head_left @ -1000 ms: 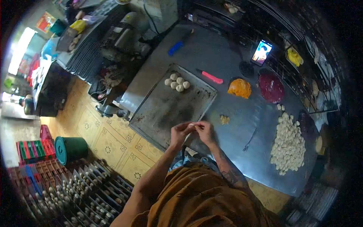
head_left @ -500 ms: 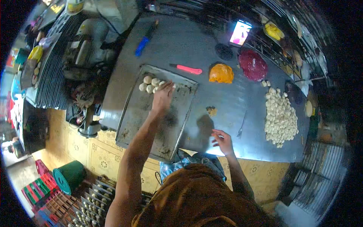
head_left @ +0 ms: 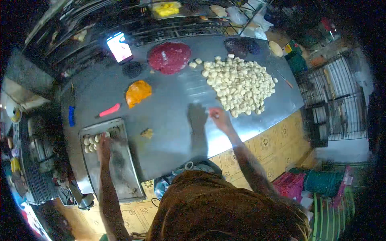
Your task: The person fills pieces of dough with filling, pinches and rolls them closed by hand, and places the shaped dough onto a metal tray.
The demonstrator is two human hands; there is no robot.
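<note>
My left hand [head_left: 104,145] is over the metal tray [head_left: 132,176] at the left, its fingertips closed round a round dough ball [head_left: 107,135] at the end of a short row. Several more dough balls [head_left: 91,140] sit in two rows beside it, at the tray's far end. My right hand [head_left: 219,118] is just above the table, its fingers curled in toward the thumb. What it holds, if anything, is too blurred to name. Just beyond it spreads a big heap of small pale dough pieces [head_left: 241,86].
On the metal table [head_left: 173,156] lie an orange mound [head_left: 138,93], a dark red mound [head_left: 169,57], a pink-handled knife [head_left: 109,110] and a blue-handled tool [head_left: 71,116]. A lit phone [head_left: 119,47] stands at the back edge. Racks [head_left: 335,98] stand at the right.
My view has swung to the right. My right hand has moved from the near table edge toward the dough heap, and its fingers have curled. My left hand stays at the dough balls.
</note>
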